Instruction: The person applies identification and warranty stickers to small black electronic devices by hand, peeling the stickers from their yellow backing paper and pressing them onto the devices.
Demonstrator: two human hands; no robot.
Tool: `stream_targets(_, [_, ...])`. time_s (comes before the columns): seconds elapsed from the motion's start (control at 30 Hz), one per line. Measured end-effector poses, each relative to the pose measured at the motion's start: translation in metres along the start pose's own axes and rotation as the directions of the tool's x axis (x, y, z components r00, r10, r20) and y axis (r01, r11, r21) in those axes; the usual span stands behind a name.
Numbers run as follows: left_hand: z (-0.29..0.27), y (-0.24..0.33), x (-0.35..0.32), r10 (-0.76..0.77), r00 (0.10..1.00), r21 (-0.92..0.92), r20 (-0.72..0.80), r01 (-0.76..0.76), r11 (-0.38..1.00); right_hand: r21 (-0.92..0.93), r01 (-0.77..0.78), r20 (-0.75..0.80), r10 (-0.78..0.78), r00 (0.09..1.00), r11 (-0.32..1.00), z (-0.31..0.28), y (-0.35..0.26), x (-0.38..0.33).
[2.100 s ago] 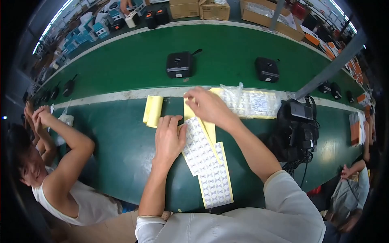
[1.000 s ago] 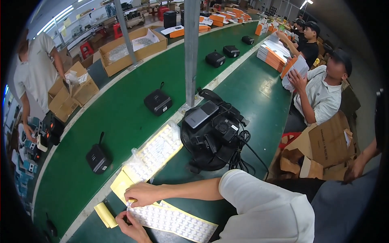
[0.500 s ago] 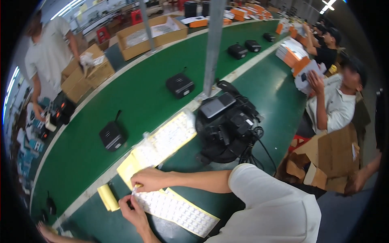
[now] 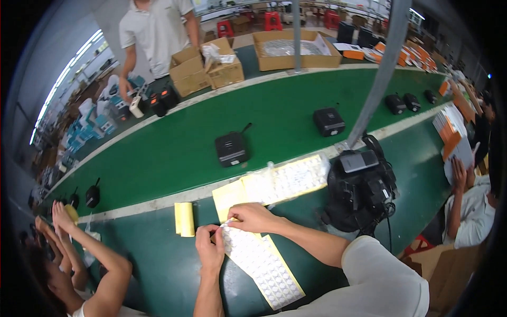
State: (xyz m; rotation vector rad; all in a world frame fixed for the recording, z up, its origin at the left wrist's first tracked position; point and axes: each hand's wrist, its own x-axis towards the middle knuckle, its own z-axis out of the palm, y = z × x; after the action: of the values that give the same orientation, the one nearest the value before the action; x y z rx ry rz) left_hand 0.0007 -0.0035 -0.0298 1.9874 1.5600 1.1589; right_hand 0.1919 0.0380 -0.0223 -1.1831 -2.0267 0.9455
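A sheet of small round white stickers on yellow backing point(image 4: 266, 272) lies slantwise on the green table in front of me. My left hand point(image 4: 210, 247) pinches its upper left corner with thumb and fingers. At the same upper edge my right hand point(image 4: 254, 217) is closed, its fingertips near those of the left. Whether a single loosened sticker is between the fingers is too small to tell. Just beyond my right hand lies a yellow sheet point(image 4: 228, 198), touching more white stickers under clear plastic point(image 4: 298, 177). A curled yellow backing strip point(image 4: 184, 219) rests left of my hands.
Black boxy devices with straps point(image 4: 231, 149) sit along the green conveyor point(image 4: 174, 158). To my right is a black pile of cables and adapters point(image 4: 364, 185), beside a metal post point(image 4: 380, 79). Co-workers' arms point(image 4: 100, 243) are at the left; another person stands across by open cartons point(image 4: 189, 74).
The view has turned, so the scene sits further right and the co-worker at the left shows more. Both my hands stay at the sticker sheet's upper edge, fingers shifted slightly.
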Motion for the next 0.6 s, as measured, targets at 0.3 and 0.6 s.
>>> stream_targets(0.3, [0.0004, -0.001, 0.0001, 0.104, 0.994, 0.013, -0.023, -0.104, 0.995, -0.005, -0.053, 0.031, 0.053, 0.998, 0.999, -0.0044, -0.0055, -0.0021])
stream_targets(0.6, [0.0018, -0.0076, -0.0023, 0.134, 0.99, 0.031, -0.049, -0.133, 0.991, 0.005, -0.103, -0.008, 0.103, 0.995, 0.995, 0.003, -0.0031, -0.0019])
